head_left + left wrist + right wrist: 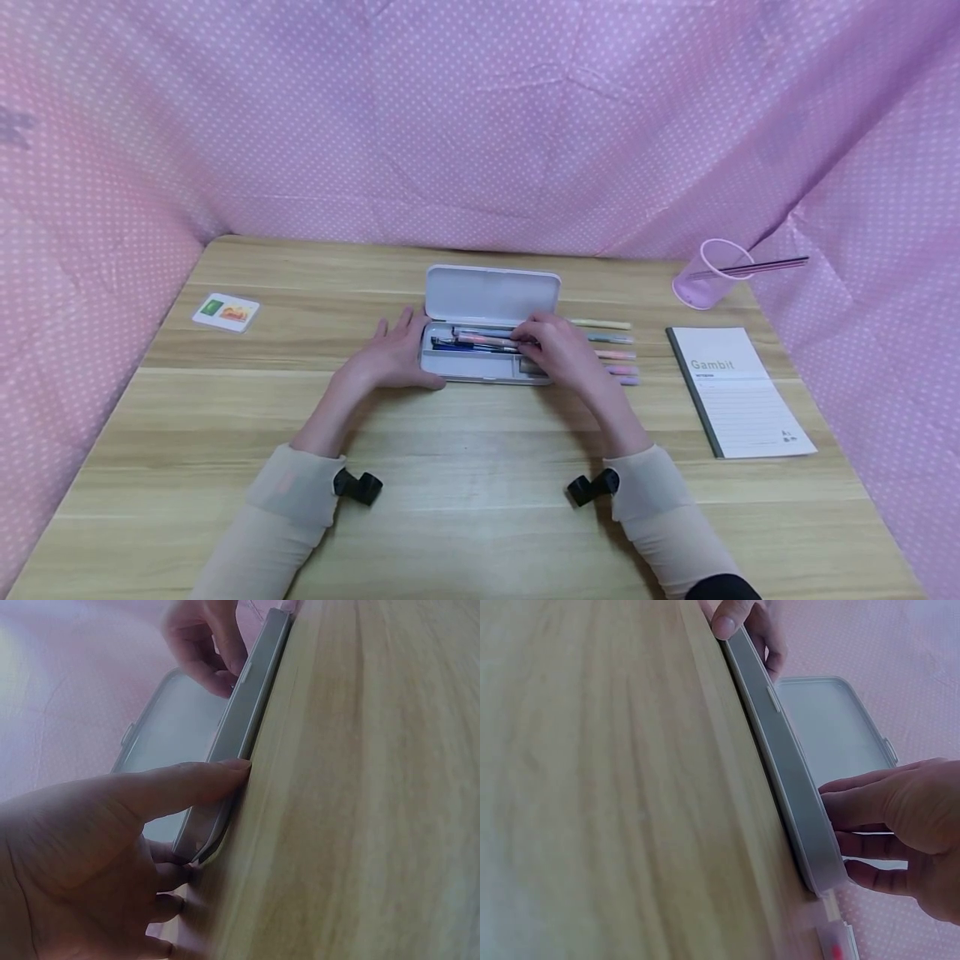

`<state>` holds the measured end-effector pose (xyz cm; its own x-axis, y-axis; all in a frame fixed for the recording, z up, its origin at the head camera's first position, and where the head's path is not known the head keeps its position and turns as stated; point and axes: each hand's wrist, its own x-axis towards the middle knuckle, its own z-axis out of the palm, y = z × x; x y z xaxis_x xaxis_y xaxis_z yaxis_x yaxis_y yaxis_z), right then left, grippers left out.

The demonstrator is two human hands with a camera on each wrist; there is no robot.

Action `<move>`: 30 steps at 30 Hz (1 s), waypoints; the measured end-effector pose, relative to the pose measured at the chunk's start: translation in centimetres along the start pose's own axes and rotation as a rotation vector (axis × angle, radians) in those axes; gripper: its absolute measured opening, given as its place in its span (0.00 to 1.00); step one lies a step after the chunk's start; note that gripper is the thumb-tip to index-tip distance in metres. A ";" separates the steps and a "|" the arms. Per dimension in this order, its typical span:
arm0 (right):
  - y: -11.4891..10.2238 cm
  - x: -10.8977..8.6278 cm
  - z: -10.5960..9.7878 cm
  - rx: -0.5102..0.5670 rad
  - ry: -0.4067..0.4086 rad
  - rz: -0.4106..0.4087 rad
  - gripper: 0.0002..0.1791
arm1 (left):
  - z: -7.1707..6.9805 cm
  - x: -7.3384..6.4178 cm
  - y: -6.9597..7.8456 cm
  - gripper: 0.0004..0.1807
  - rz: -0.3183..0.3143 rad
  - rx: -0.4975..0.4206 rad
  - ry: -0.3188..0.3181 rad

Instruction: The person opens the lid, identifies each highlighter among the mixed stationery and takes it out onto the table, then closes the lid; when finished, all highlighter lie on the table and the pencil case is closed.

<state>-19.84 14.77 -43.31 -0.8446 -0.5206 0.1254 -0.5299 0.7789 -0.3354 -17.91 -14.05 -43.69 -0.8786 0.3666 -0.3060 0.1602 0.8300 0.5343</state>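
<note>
pencil case point(456, 367): here it sits, mid-table point(472, 500), lid point(492, 296) up at twelve o'clock, pens point(483, 339) inside
left hand point(396, 354): fingers apart at the nine o'clock end, thumb against the front
right hand point(558, 350): fingertips down among those pens, pinching one or not, can't tell
loose pens point(617, 355): three o'clock
notebook point(738, 392): beyond them
card point(227, 312): nine o'clock

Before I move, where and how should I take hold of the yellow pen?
Best pinched across the barrel near its right end, fingers coming down from above and the right. The yellow pen lies lengthwise left to right, rearmost of the loose pens, so its far side looks free. That end points away from the pencil case and the right hand.
</note>
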 end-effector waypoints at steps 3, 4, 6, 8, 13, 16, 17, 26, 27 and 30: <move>0.0 0.0 0.1 -0.001 0.000 0.006 0.07 | 0.0 0.0 0.0 0.61 -0.003 0.004 -0.002; 0.0 0.0 0.1 -0.001 0.000 0.006 0.07 | 0.0 0.1 0.0 0.61 -0.005 0.005 -0.002; 0.0 0.0 0.1 -0.001 0.002 0.002 0.07 | 0.0 0.1 0.1 0.62 -0.008 0.007 -0.003; 0.0 0.0 0.1 -0.002 0.006 -0.005 0.07 | 0.0 0.1 0.1 0.62 -0.011 0.009 -0.003; 0.0 0.0 0.1 -0.016 0.012 -0.020 0.07 | 0.0 0.1 0.1 0.61 -0.012 0.010 -0.003; 0.0 0.0 0.2 -0.028 0.012 -0.026 0.07 | 0.1 0.1 0.1 0.61 -0.008 0.007 -0.005; 0.0 0.0 0.2 -0.031 0.012 -0.028 0.07 | 0.1 0.0 0.0 0.61 -0.007 0.004 -0.004; 0.0 -0.1 0.3 -0.041 0.017 -0.032 0.07 | 0.0 0.0 0.1 0.60 0.000 -0.006 0.003; 0.0 -0.1 0.3 -0.042 0.017 -0.033 0.06 | 0.0 0.0 0.1 0.60 0.000 -0.007 0.001; 0.0 -0.1 0.3 -0.043 0.020 -0.037 0.06 | 0.1 -0.1 0.1 0.60 0.000 -0.010 0.001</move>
<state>-19.72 14.67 -43.60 -0.8256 -0.5424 0.1555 -0.5631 0.7738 -0.2901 -17.81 -13.98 -43.67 -0.8790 0.3659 -0.3057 0.1552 0.8258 0.5421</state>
